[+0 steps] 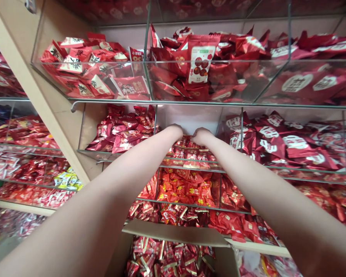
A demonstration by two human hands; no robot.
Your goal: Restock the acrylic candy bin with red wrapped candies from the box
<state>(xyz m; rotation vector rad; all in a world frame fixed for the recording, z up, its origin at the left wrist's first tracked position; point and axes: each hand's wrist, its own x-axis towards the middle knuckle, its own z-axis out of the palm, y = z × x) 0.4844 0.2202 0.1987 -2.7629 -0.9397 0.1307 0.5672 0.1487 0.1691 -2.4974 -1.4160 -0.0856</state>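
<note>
Both arms reach forward into a middle-shelf bin of small red packets (192, 156) behind a clear front panel. My left hand (176, 131) is at the bin's left side, its fingers hidden behind the hand and among the packets. Toward the right side, my right hand (201, 135) bends down onto the same packets, and its fingertips are also hidden. What either hand holds, if anything, does not show. Below them stands an open cardboard box (178, 232) with many red and gold packets (173, 256) inside.
Clear dividers (146, 46) split the shelves into bins of red packets. A packet with a white label (202, 61) stands upright above the hands. A wooden upright (40, 92) runs along the left. The upper shelf edge (190, 103) crosses just above the hands.
</note>
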